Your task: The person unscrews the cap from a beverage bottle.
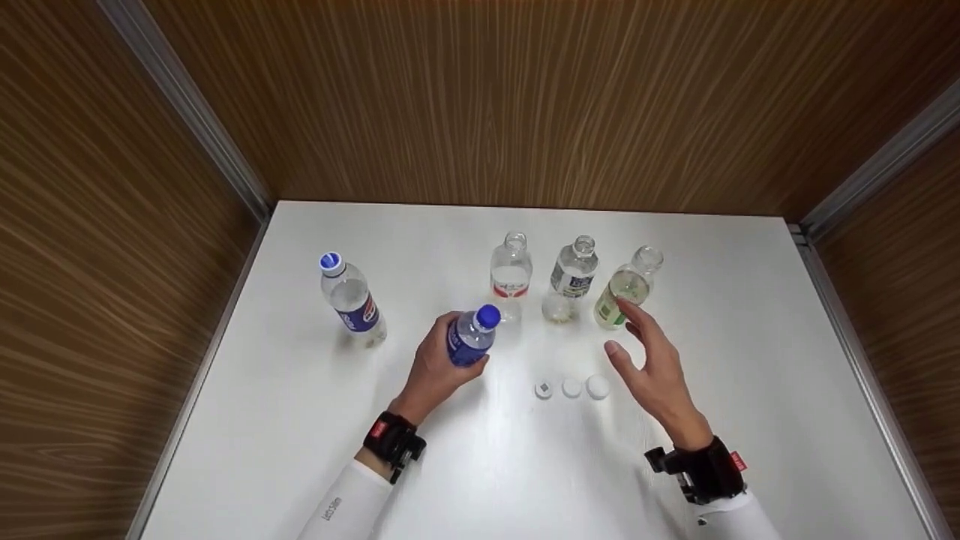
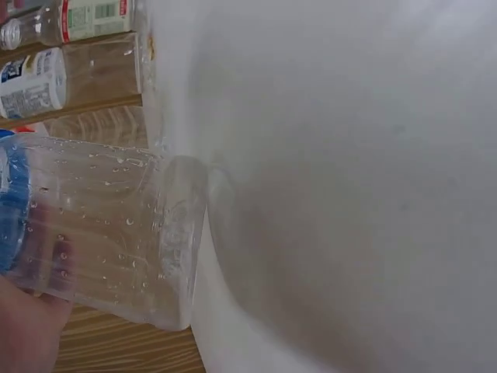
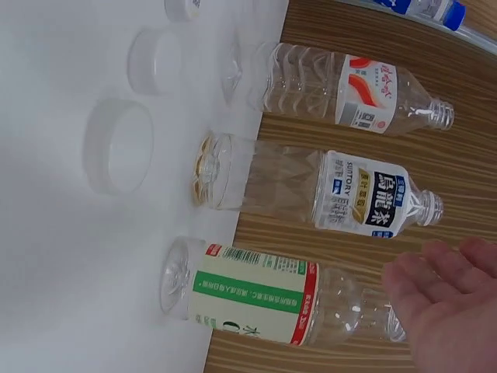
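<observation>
Left fingers: the fingers of the left hand curl round the blue-labelled bottle and grip its body.
Held bottle: it carries a blue cap and leans toward the far side; the left wrist view shows its clear base at the desk surface, though whether it touches cannot be told.
Right fingers: the fingers of the right hand are spread and relaxed, holding nothing; the palm faces left.
Nearest to right hand: the green-labelled bottle, upright and uncapped, just beyond the fingertips; contact cannot be told.
Open bottles: 3 stand in a row at the middle of the desk: the red-labelled bottle, the dark-labelled bottle and the green-labelled one, each close beside the next.
Loose caps: 3 white caps lie in a short line on the desk, nearer the person than the row, between the 2 hands.
Far left: 1 second capped bottle with a blue label stands upright, well apart from the others.
Wrists: a black wristband sits on each, above white sleeves.
Surround: wood-grain walls enclose the white desk.
</observation>
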`<action>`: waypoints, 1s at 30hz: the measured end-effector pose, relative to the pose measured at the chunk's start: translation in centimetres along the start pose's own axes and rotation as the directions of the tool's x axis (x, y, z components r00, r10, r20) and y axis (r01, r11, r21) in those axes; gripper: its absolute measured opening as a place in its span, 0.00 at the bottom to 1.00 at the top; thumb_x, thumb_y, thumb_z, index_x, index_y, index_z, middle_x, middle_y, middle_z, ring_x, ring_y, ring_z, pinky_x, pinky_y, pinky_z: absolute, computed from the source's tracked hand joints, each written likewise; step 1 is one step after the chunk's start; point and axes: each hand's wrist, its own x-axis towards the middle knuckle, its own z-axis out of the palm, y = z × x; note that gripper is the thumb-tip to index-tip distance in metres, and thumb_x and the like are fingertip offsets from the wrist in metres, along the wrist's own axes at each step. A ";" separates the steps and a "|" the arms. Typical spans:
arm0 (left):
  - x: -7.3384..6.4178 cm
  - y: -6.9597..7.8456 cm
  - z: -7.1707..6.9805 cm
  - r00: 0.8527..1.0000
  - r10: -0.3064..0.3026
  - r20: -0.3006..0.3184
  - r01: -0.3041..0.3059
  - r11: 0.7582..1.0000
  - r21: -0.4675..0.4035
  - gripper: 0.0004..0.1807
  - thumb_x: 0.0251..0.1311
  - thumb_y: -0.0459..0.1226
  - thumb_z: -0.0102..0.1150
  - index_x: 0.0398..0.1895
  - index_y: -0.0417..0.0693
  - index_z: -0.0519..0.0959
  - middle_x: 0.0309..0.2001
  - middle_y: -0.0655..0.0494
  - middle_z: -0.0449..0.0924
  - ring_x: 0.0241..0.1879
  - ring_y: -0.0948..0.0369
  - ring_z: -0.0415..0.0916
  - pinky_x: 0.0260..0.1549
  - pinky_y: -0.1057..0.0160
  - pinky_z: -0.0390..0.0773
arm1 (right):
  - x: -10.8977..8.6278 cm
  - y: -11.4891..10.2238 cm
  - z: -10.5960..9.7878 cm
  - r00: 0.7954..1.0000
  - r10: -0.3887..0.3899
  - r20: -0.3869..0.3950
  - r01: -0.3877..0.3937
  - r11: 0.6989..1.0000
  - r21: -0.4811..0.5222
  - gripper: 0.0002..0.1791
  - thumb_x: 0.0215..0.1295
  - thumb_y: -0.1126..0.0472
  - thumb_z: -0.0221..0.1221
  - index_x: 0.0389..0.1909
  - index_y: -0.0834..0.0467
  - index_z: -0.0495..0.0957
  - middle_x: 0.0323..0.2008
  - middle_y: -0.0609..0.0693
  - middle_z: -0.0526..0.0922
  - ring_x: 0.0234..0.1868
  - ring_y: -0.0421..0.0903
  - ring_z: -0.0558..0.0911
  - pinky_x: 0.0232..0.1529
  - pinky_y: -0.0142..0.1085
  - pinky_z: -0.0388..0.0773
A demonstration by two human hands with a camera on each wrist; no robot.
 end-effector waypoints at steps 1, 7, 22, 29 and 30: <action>-0.1 0.1 0.1 1.000 0.023 0.002 -0.023 1.000 0.019 0.43 0.47 0.37 0.81 0.66 0.39 0.67 0.58 0.43 0.78 0.56 0.48 0.78 0.58 0.44 0.76 | 0.1 -0.1 0.2 1.000 -0.012 0.003 0.012 1.000 0.012 0.36 0.64 0.74 0.63 0.73 0.67 0.65 0.70 0.63 0.72 0.69 0.59 0.72 0.68 0.28 0.65; -0.4 1.0 0.8 0.990 0.140 0.025 -0.142 0.984 0.105 0.43 0.45 0.38 0.82 0.63 0.41 0.68 0.55 0.46 0.80 0.53 0.51 0.80 0.53 0.47 0.79 | 0.4 -1.0 1.5 0.996 -0.084 0.025 0.084 0.996 0.027 0.25 0.64 0.75 0.63 0.62 0.67 0.78 0.57 0.59 0.84 0.56 0.55 0.84 0.58 0.28 0.75; -1.0 2.2 2.6 0.967 0.239 0.087 -0.251 0.954 0.164 0.42 0.41 0.42 0.83 0.60 0.43 0.72 0.50 0.51 0.82 0.49 0.57 0.80 0.50 0.54 0.79 | 1.7 -3.2 4.2 0.974 -0.206 0.096 0.201 0.978 0.054 0.11 0.65 0.69 0.67 0.48 0.64 0.85 0.33 0.48 0.89 0.33 0.39 0.86 0.38 0.27 0.82; -1.2 2.7 3.1 0.958 0.269 0.098 -0.282 0.943 0.176 0.40 0.42 0.43 0.82 0.59 0.43 0.73 0.49 0.53 0.82 0.47 0.57 0.80 0.47 0.56 0.80 | 1.6 -4.5 5.4 0.987 -0.159 0.024 0.161 0.984 -0.082 0.07 0.63 0.62 0.70 0.38 0.58 0.82 0.20 0.38 0.73 0.20 0.33 0.68 0.20 0.29 0.65; -1.2 2.8 3.2 0.959 0.264 0.099 -0.278 0.944 0.180 0.40 0.42 0.43 0.82 0.59 0.43 0.73 0.49 0.52 0.82 0.47 0.57 0.80 0.47 0.56 0.80 | 1.6 -4.6 5.5 0.988 -0.153 0.010 0.153 0.982 -0.106 0.07 0.63 0.60 0.70 0.37 0.57 0.82 0.19 0.37 0.71 0.19 0.33 0.67 0.19 0.29 0.63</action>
